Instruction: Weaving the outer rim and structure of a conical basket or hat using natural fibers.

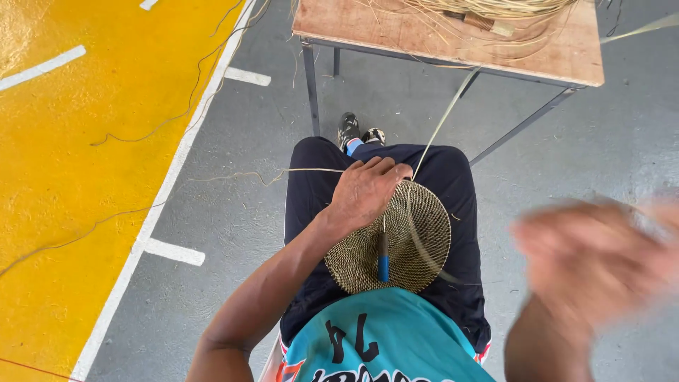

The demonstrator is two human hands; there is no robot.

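Your left hand (364, 191) grips the round woven disc (399, 240) on your lap, mid-stitch. Your right hand (594, 262), raised to the side, is too blurred to tell its grip. Next, I'd judge, tension the pale strand (442, 120) evenly.

My left hand (364, 191) lies palm down on my lap, fingers (385, 168) curled over at the far edge, the wrist bent and the bare forearm running back toward my body at lower left. My right hand (601, 258) is raised off to the side, fingers spread, too blurred to show any grip.
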